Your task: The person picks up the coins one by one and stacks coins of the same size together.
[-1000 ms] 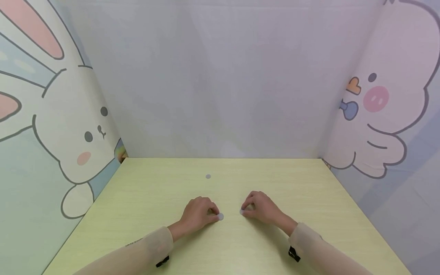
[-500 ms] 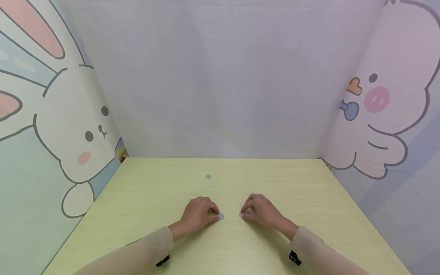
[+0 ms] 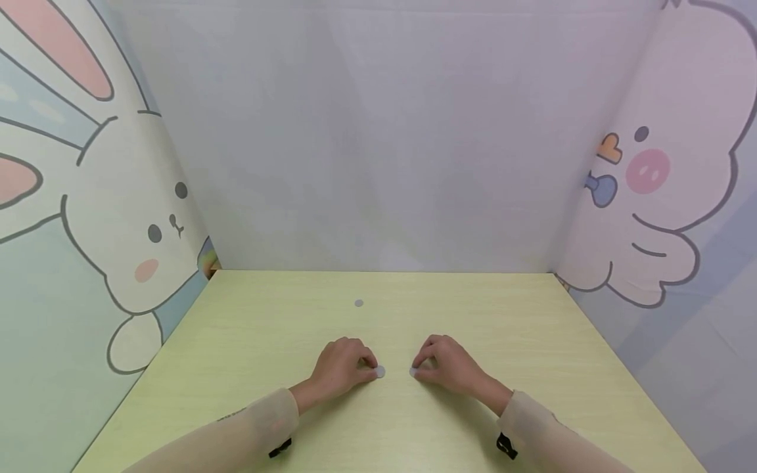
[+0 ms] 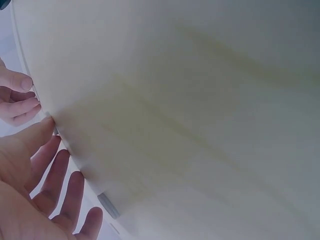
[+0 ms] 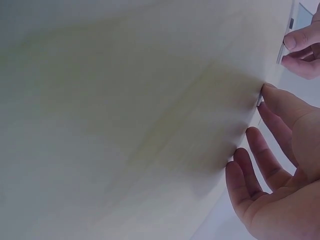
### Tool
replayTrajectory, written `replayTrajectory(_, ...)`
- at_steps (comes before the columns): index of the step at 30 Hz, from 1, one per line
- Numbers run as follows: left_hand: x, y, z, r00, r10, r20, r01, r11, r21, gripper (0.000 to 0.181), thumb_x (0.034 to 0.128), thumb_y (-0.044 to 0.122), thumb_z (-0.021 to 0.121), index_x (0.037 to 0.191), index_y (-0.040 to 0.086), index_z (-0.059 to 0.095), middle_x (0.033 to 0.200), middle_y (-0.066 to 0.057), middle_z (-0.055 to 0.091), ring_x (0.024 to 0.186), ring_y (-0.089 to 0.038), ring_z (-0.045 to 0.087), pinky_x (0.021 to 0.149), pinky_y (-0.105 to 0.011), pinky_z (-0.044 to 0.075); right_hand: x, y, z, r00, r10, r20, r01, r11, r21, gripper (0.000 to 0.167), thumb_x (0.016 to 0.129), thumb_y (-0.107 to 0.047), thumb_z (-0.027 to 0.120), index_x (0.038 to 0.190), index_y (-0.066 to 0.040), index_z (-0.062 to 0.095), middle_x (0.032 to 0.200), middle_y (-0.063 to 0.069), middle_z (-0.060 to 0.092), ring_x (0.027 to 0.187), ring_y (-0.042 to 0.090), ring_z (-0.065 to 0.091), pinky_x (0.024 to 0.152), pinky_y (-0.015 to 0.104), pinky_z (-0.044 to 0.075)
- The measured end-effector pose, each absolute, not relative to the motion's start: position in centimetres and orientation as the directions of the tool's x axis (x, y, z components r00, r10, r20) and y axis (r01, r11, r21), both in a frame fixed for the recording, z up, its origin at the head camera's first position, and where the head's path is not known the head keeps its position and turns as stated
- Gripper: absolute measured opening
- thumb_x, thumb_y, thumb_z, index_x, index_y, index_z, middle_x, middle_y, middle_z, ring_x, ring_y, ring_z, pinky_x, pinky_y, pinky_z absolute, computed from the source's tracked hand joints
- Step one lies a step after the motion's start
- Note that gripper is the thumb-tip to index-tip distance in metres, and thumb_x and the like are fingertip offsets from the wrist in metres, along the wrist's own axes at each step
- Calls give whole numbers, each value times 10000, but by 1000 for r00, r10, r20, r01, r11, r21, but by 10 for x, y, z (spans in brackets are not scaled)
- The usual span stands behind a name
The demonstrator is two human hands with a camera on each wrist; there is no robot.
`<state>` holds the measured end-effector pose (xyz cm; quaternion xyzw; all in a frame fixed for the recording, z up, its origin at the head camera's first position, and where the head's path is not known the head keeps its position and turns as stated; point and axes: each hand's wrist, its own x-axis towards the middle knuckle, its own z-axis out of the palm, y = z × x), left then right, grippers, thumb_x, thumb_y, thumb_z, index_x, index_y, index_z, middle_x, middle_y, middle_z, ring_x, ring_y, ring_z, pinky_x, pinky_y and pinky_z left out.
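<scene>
Two small round grey discs lie at the middle of the table, a short gap apart. My left hand (image 3: 345,365) pinches the left disc (image 3: 381,372) by its edge between thumb and forefinger. Opposite it, the right hand (image 3: 448,365) pinches the right disc (image 3: 412,372), whose far part the fingertips cover. Both wrist views look low along the tabletop, and there the discs show only as thin edges at the fingertips. Farther back lies a third grey disc (image 3: 358,303), touched by neither hand; its grey edge (image 4: 108,205) shows in the left wrist view.
The pale yellow wooden table (image 3: 266,309) ends at a plain light cloth wall (image 3: 378,144). Cloth walls stand at both sides, printed with a rabbit (image 3: 136,230) on the left and a white cartoon animal (image 3: 656,197) on the right.
My right hand has moved slightly toward the near edge and to the left with its disc, now level with the left one. The left hand and the far disc have stayed in place.
</scene>
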<state>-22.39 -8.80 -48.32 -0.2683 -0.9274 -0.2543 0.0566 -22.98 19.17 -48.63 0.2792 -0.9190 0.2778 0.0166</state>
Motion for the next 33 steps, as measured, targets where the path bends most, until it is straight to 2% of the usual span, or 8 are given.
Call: replayTrajectory(33, -226, -88, -485, -853, 466, 237, 521, 724, 451, 114, 876, 337, 893, 896, 236, 845, 856, 115, 727, 816, -68, 576, 765, -295, 480, -232, 192, -486, -843, -505, 184, -520, 681, -515, 57, 889, -175, 882, 938, -187, 854, 966, -90, 695, 922, 139, 624, 817, 300, 519)
